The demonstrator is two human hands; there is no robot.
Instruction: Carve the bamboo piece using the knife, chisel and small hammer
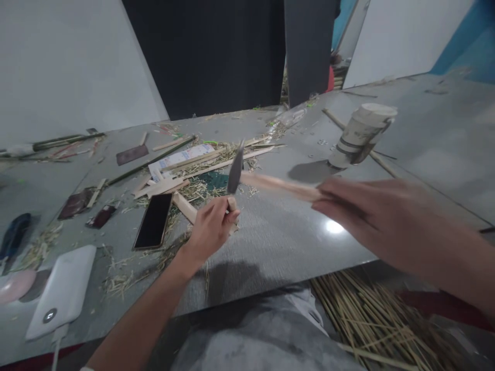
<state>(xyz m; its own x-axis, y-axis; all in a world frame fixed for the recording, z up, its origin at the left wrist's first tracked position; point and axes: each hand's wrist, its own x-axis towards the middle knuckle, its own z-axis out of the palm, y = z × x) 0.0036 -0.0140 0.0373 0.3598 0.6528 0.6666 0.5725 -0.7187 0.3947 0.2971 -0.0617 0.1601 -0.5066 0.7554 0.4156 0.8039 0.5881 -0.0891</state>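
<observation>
A gray tabletop (278, 245) stretches beneath both arms. Over its front, the right hand (363, 214) has its fingers clamped around a wooden-handled hammer (276, 184). On the tabletop's left half lies a dark-screened smartphone (154, 221). Over the tabletop's front middle, the left hand (211, 224) pinches a short wooden piece (232, 203).

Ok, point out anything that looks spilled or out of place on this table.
Straw-coloured shavings are strewn loosely across the table, like a spill. The phone beside the left hand looks out of place, lying uncovered near the hammer.
</observation>
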